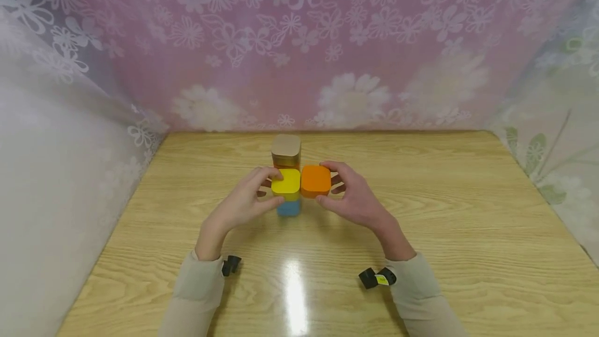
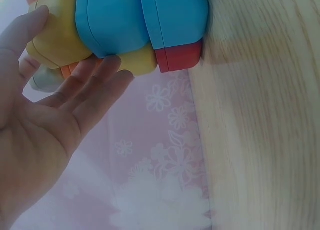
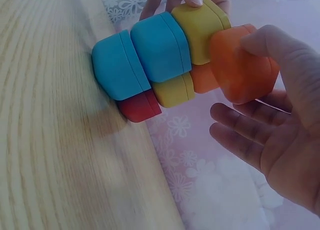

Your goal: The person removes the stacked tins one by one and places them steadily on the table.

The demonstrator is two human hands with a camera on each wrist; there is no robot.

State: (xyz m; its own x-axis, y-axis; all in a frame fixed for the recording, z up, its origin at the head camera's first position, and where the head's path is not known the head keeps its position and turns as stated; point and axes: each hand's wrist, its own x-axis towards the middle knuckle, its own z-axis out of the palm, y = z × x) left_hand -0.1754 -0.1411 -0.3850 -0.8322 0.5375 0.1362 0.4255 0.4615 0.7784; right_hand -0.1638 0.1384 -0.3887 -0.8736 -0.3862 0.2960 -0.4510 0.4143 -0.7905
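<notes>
In the head view my left hand holds a yellow lidded box between thumb and fingers. That box tops a front stack over two blue boxes, an upper blue box and a lower blue box. My right hand grips an orange rounded box by its sides, up at the yellow box's level and close to its right. Behind stands a second stack: a red box at the bottom, a yellow box, another orange box and a gold-beige box on top.
Both stacks stand on a wood-grain table, near its back edge. A pink flowered cloth hangs behind, with pale cloth at both sides. Black wrist-worn devices show at the left cuff and right cuff.
</notes>
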